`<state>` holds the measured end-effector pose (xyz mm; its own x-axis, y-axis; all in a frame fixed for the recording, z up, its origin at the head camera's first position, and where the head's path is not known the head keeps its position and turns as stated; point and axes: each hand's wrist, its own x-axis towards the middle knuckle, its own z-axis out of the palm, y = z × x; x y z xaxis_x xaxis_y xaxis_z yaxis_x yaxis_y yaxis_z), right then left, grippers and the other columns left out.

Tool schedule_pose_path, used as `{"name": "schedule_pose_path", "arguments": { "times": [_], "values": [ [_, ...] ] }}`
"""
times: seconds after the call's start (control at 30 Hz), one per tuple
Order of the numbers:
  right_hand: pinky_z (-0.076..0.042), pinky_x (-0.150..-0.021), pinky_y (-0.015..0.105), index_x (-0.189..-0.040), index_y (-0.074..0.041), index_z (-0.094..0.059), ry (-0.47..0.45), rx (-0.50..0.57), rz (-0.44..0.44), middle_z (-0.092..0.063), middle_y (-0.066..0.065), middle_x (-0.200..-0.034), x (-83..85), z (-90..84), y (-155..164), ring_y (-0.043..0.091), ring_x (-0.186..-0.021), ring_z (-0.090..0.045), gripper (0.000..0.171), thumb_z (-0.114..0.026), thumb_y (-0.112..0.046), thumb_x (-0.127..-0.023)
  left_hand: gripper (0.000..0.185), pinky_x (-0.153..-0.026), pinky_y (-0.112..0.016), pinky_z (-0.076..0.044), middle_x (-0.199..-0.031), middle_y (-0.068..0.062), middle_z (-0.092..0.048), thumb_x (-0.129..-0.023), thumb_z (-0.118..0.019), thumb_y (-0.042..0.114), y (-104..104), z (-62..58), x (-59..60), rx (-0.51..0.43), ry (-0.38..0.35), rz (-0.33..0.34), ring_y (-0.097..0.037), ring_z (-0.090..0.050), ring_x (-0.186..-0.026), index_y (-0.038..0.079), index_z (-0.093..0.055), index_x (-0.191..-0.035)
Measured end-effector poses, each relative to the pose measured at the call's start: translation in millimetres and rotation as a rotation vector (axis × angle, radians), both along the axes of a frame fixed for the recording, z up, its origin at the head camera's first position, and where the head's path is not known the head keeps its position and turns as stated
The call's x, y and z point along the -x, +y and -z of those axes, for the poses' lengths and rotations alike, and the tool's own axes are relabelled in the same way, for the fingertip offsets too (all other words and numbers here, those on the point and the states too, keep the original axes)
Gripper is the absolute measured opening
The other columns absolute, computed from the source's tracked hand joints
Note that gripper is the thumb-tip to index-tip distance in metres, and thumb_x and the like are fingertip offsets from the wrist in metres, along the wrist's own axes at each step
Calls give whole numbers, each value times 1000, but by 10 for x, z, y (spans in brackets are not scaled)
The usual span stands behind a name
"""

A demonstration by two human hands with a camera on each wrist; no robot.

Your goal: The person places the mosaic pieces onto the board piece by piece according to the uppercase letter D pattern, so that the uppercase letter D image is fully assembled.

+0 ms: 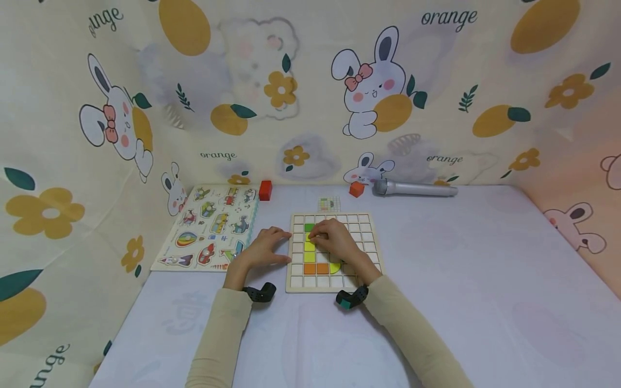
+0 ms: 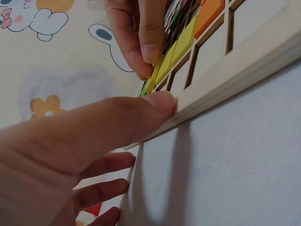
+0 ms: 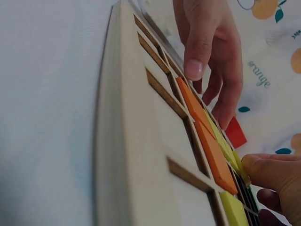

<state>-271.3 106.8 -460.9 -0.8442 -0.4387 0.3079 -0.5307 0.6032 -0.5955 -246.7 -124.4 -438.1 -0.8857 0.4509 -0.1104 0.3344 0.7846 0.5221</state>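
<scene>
Wooden grid board (image 1: 373,253) lies flat mid-worktop, square cells, most bare; green, yellow-green and orange tiles (image 1: 309,257) run in an L, plus a yellow curved piece. Right hand (image 1: 335,240) pinches a yellow-green tile on the board; left hand (image 1: 264,248) has straight fingers, thumb pressed on the board's left edge. Worktop (image 1: 461,280) has a pale lilac cover; picture puzzle (image 1: 211,229) lies to the left. Bunny-and-orange print cloth walls (image 1: 310,81) all round.

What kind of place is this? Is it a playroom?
Probably a child's play corner, though I can't be sure. Bunny-and-orange cloth hangs all around the table, and on it lie a grid puzzle board with coloured tiles and a vehicle picture puzzle.
</scene>
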Motion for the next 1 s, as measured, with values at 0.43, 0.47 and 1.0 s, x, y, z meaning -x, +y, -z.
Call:
{"name": "schedule_pose_path", "arguments": {
  "times": [0.43,0.47,1.0],
  "values": [
    [-43,-66,26,-91,-13,-76,49,-24,15,-63,2,-94,13,49,-49,15,-83,-51,9,-69,-13,-85,65,-106,-48,-33,-137,-11,-44,-77,-75,32,-7,-2,0,-3,14,-6,-30,-35,-128,12,-50,-134],
    [-43,-66,26,-91,-14,-76,50,-29,17,-63,1,-94,13,50,-52,15,-82,-51,9,-68,-14,-85,65,-105,-48,-33,-137,-12,-44,-77,-75,32,-8,-3,0,-6,16,-4,-30,-35,-127,12,-50,-134],
    [-51,-76,38,-113,-10,-65,88,65,43,-58,9,-109,3,-26,403,23,-90,-56,25,-64,-15,-89,66,-107,-46,-31,-139,-9,-42,-78,-75,34,12,26,5,0,-7,-12,-28,-33,-130,14,-49,-135]
  ]
}}
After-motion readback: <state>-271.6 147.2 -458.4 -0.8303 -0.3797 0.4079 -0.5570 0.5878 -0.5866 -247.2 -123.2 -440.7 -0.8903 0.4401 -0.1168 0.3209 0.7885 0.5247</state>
